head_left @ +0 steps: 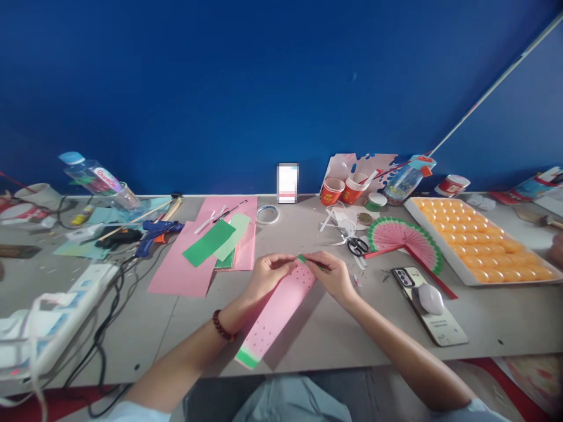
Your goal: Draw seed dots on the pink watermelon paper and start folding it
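A long pink paper strip (277,313) with dark dots and green ends lies on the grey table in front of me. My left hand (266,274) and my right hand (332,275) both pinch its far end, where the green edge (303,258) is folded up. The fingers of both hands are closed on the paper. A bead bracelet (221,326) is on my left wrist. The strip's near end reaches the table's front edge.
Pink and green paper sheets (211,246) and a blue glue gun (153,233) lie at the left. A paper watermelon fan (402,237), scissors (357,245), a phone (428,305), paper cups (343,190) and a tray of orange balls (481,237) are at the right. Cables and a power strip (65,310) sit far left.
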Demonstrator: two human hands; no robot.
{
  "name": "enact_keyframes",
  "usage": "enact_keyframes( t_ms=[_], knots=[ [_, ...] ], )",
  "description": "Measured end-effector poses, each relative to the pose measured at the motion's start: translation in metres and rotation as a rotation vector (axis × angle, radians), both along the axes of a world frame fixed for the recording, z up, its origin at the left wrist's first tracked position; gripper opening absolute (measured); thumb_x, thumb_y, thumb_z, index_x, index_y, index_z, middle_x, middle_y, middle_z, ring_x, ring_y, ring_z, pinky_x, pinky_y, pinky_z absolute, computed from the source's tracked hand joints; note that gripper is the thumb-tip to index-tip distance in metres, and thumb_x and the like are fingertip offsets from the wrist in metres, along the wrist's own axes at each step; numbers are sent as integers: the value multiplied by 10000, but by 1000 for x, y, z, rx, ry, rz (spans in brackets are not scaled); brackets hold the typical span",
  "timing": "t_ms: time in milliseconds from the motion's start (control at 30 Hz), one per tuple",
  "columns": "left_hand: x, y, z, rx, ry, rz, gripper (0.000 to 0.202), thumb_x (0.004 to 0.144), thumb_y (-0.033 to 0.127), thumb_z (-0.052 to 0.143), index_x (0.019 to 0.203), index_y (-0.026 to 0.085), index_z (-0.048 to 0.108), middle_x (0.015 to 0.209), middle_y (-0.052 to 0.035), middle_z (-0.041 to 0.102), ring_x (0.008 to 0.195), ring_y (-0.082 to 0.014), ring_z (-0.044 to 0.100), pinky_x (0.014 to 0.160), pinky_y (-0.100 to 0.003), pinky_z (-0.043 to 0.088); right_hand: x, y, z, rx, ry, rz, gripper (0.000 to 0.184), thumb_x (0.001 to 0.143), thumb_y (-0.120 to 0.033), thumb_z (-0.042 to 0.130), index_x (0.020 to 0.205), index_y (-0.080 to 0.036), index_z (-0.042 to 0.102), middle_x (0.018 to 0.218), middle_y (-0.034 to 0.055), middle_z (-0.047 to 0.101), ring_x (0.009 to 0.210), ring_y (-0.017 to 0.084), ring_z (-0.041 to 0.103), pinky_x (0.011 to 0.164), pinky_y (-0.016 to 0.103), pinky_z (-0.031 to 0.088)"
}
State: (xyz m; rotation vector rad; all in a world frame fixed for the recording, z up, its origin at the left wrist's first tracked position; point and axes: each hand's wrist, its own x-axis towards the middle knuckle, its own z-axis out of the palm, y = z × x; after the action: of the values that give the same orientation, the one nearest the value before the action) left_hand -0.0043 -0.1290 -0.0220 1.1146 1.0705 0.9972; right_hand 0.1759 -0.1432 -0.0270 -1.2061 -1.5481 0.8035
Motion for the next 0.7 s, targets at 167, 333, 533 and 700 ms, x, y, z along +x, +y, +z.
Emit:
enact_keyframes(
  t_ms=[167,333,533,700],
  knots=[
    [0,-2,3,8,-16,25,341,609,390,814,857,167,746,893,-73,749,870,-223,687,810,-336,544,0,-2,3,53,-13,-2,181,829,-313,602,908,-259,756,818,58,714,753,199,642,675,325,510],
    [1,-4,7,19,-14,22,270,639,354,795,842,180,755,877,-62,750,862,-215,689,806,-322,547,0,-5,6,90,-25,-1,189,838,-293,583,910,-259,754,808,53,704,737,186,636,659,311,510],
    [1,-5,11,12,-18,24,288,634,373,796,846,181,759,885,-62,749,862,-219,686,786,-317,549,1,-6,8,85,-28,14,214,858,-305,561,950,-257,748,834,58,701,754,186,634,654,311,511],
    [1,-7,11,-10,-36,55,343,608,387,817,872,177,753,865,-66,748,828,-215,689,769,-328,559,1,-7,10,80,-11,32,219,865,-322,560,963,-257,744,858,63,702,772,190,637,669,316,518]
  ],
)
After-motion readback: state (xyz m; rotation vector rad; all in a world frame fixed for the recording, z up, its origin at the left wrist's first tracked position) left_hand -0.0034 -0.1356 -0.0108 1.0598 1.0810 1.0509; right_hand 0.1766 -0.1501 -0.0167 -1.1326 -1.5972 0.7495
